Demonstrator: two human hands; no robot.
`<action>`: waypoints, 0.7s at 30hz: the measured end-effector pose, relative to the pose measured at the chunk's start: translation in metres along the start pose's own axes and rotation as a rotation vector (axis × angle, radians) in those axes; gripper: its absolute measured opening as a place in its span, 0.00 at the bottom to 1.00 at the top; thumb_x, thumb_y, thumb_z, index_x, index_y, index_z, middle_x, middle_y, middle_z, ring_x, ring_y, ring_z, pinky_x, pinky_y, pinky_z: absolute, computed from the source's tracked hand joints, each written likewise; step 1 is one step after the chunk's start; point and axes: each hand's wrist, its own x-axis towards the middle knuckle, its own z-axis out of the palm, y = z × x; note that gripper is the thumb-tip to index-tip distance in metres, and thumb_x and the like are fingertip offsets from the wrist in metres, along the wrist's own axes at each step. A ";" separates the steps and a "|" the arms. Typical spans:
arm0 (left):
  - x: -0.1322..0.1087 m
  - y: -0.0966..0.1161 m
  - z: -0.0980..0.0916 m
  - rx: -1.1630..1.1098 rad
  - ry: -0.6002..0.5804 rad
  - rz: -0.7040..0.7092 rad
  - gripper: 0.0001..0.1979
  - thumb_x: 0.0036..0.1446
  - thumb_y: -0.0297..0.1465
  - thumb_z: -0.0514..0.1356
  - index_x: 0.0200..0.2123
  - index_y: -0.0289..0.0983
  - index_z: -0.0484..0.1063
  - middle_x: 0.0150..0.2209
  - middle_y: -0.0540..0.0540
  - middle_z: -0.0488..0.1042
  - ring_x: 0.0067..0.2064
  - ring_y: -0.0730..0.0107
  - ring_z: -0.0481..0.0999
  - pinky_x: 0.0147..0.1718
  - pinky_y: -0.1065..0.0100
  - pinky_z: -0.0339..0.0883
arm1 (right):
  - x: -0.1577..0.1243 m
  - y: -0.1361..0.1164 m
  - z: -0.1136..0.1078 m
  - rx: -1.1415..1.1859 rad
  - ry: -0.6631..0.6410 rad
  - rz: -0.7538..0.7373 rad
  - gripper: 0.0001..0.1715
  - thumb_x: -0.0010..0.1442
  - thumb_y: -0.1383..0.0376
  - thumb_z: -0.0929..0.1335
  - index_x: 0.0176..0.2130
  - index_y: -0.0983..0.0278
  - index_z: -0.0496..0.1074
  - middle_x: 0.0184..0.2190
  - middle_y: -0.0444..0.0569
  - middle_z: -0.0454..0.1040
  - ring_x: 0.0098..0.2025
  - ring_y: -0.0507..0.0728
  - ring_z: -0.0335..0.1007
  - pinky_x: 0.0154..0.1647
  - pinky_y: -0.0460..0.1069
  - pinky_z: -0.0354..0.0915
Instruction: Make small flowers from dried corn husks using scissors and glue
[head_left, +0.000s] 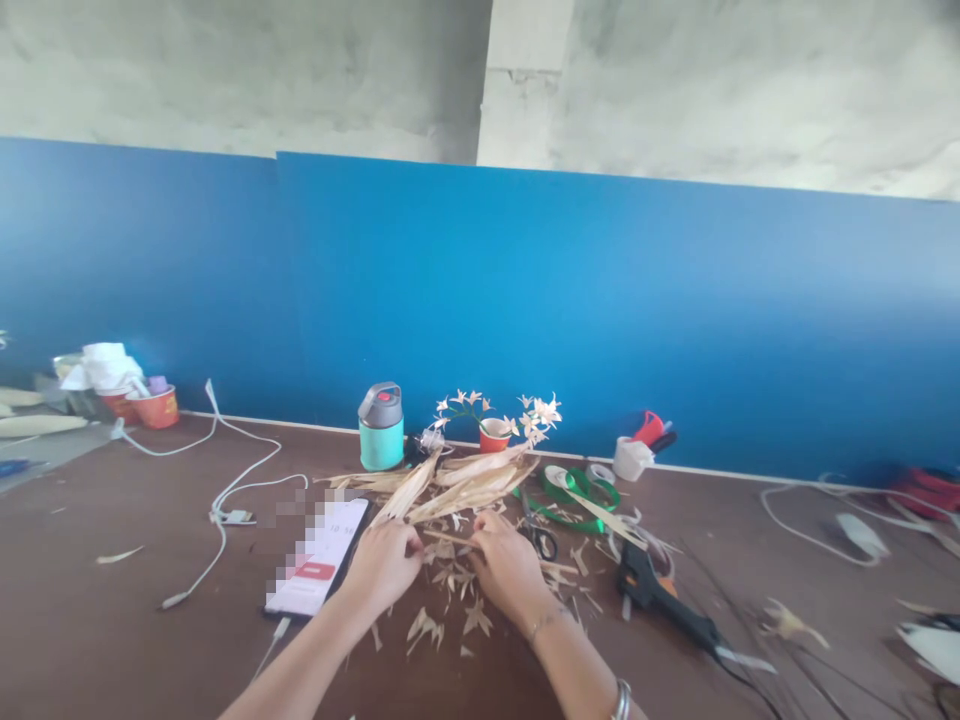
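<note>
Over the middle of the brown table, my left hand [388, 562] is closed, its fingertips beside the pile of dried husks [472, 488]; what it pinches, if anything, is too small to tell. Level with it on the right, my right hand [508, 562] is closed on a thin husk strip [452, 539] that points toward my left hand. Husk scraps [450, 580] cut in pointed shapes lie below and between the hands. Black scissors [545, 543] rest just right of my right hand. A phone [319, 560] with a lit screen lies left of my left hand.
Behind the husks stand a teal bottle [382, 440] and a red cup [494, 435] with pale husk flowers. Green ribbon [577, 505], a black glue gun [667, 605] and a white cup [632, 459] are at the right. White cables [220, 510] run at the left. A blue partition [525, 290] closes the back.
</note>
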 end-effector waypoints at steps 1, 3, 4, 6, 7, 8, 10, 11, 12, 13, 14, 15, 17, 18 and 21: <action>0.000 0.000 0.000 0.030 -0.007 0.002 0.10 0.47 0.25 0.55 0.27 0.39 0.77 0.33 0.45 0.78 0.40 0.61 0.74 0.39 0.66 0.61 | 0.000 -0.001 0.000 -0.021 -0.007 -0.005 0.10 0.56 0.70 0.63 0.28 0.63 0.72 0.39 0.48 0.70 0.39 0.54 0.67 0.36 0.45 0.61; -0.001 0.001 -0.001 0.065 -0.017 0.012 0.10 0.47 0.24 0.56 0.27 0.39 0.77 0.34 0.45 0.78 0.41 0.61 0.74 0.39 0.66 0.61 | 0.001 -0.002 0.000 -0.061 -0.016 -0.009 0.11 0.56 0.71 0.62 0.28 0.64 0.72 0.39 0.49 0.70 0.39 0.54 0.67 0.35 0.45 0.61; -0.001 0.001 -0.001 0.073 -0.019 0.017 0.11 0.46 0.23 0.56 0.27 0.39 0.77 0.34 0.45 0.78 0.41 0.62 0.73 0.39 0.66 0.61 | 0.001 -0.003 0.001 -0.080 -0.021 -0.010 0.12 0.56 0.72 0.61 0.29 0.64 0.72 0.39 0.49 0.70 0.39 0.54 0.67 0.35 0.45 0.61; -0.002 0.002 -0.001 0.078 -0.019 0.024 0.11 0.47 0.22 0.55 0.27 0.40 0.77 0.34 0.46 0.78 0.41 0.63 0.73 0.39 0.67 0.61 | 0.002 -0.004 0.003 -0.109 -0.028 -0.011 0.13 0.56 0.73 0.60 0.30 0.65 0.73 0.39 0.51 0.70 0.40 0.55 0.67 0.34 0.44 0.61; -0.002 0.003 -0.001 0.082 -0.016 0.025 0.10 0.48 0.23 0.56 0.27 0.39 0.77 0.34 0.45 0.78 0.41 0.63 0.73 0.39 0.67 0.61 | 0.002 -0.004 0.003 -0.118 -0.028 -0.009 0.13 0.56 0.73 0.60 0.31 0.65 0.72 0.40 0.52 0.70 0.40 0.55 0.67 0.33 0.44 0.61; -0.003 0.004 -0.001 0.090 -0.009 0.027 0.09 0.50 0.25 0.55 0.27 0.39 0.77 0.34 0.45 0.77 0.41 0.62 0.73 0.39 0.67 0.61 | 0.002 -0.003 0.004 -0.122 -0.024 -0.004 0.13 0.56 0.73 0.60 0.31 0.66 0.72 0.40 0.52 0.70 0.40 0.55 0.67 0.33 0.44 0.61; -0.003 0.005 -0.001 0.121 0.015 0.038 0.11 0.53 0.30 0.55 0.25 0.38 0.76 0.33 0.44 0.77 0.40 0.61 0.73 0.38 0.65 0.61 | 0.002 -0.002 0.005 -0.109 0.003 0.008 0.12 0.56 0.73 0.60 0.32 0.66 0.72 0.39 0.52 0.70 0.40 0.55 0.67 0.34 0.45 0.61; -0.003 0.005 -0.001 0.138 0.030 0.044 0.12 0.54 0.32 0.54 0.24 0.38 0.75 0.32 0.43 0.76 0.40 0.60 0.72 0.38 0.65 0.61 | 0.001 -0.001 0.004 -0.091 0.025 0.016 0.11 0.55 0.72 0.61 0.32 0.65 0.71 0.39 0.52 0.70 0.40 0.55 0.67 0.34 0.45 0.62; -0.002 0.004 0.000 0.150 0.044 0.050 0.12 0.54 0.33 0.54 0.23 0.38 0.75 0.32 0.43 0.76 0.40 0.59 0.72 0.38 0.64 0.61 | 0.000 0.000 0.004 -0.064 0.052 0.023 0.10 0.55 0.72 0.61 0.32 0.65 0.71 0.39 0.51 0.70 0.40 0.55 0.67 0.35 0.45 0.62; -0.002 0.004 0.000 0.154 0.057 0.052 0.11 0.53 0.32 0.55 0.22 0.38 0.74 0.31 0.43 0.76 0.41 0.59 0.72 0.38 0.64 0.61 | -0.001 0.001 0.002 -0.028 0.082 0.028 0.09 0.54 0.72 0.61 0.32 0.65 0.70 0.38 0.50 0.71 0.39 0.55 0.68 0.36 0.45 0.62; -0.002 0.003 0.001 0.151 0.071 0.056 0.09 0.52 0.30 0.56 0.23 0.38 0.74 0.32 0.44 0.76 0.41 0.59 0.71 0.38 0.64 0.61 | -0.002 0.001 0.001 0.015 0.112 0.031 0.08 0.54 0.72 0.62 0.31 0.64 0.70 0.37 0.50 0.71 0.39 0.55 0.68 0.36 0.45 0.61; -0.001 0.002 0.002 0.140 0.084 0.060 0.07 0.50 0.28 0.56 0.24 0.39 0.73 0.32 0.45 0.76 0.42 0.59 0.71 0.39 0.64 0.61 | -0.003 0.001 -0.001 0.061 0.141 0.036 0.08 0.54 0.72 0.62 0.30 0.64 0.69 0.36 0.49 0.71 0.38 0.54 0.68 0.37 0.45 0.61; -0.001 0.002 0.004 0.100 0.113 0.081 0.07 0.48 0.24 0.56 0.27 0.40 0.73 0.33 0.46 0.76 0.43 0.59 0.71 0.41 0.64 0.60 | -0.006 0.000 -0.005 0.153 0.173 0.049 0.08 0.54 0.72 0.62 0.29 0.63 0.69 0.32 0.47 0.72 0.36 0.54 0.69 0.37 0.44 0.61; -0.002 0.003 0.004 0.069 0.131 0.106 0.08 0.48 0.23 0.56 0.29 0.40 0.73 0.34 0.46 0.76 0.44 0.59 0.71 0.42 0.63 0.60 | -0.007 -0.002 -0.007 0.194 0.174 0.056 0.07 0.54 0.72 0.62 0.29 0.63 0.69 0.31 0.47 0.73 0.35 0.53 0.69 0.37 0.44 0.60; -0.005 0.011 0.004 -0.050 0.194 0.243 0.10 0.51 0.25 0.56 0.36 0.39 0.72 0.39 0.45 0.75 0.45 0.59 0.70 0.46 0.61 0.59 | -0.009 -0.006 -0.012 0.268 0.133 0.062 0.06 0.53 0.71 0.63 0.29 0.63 0.70 0.28 0.45 0.74 0.34 0.54 0.70 0.35 0.44 0.59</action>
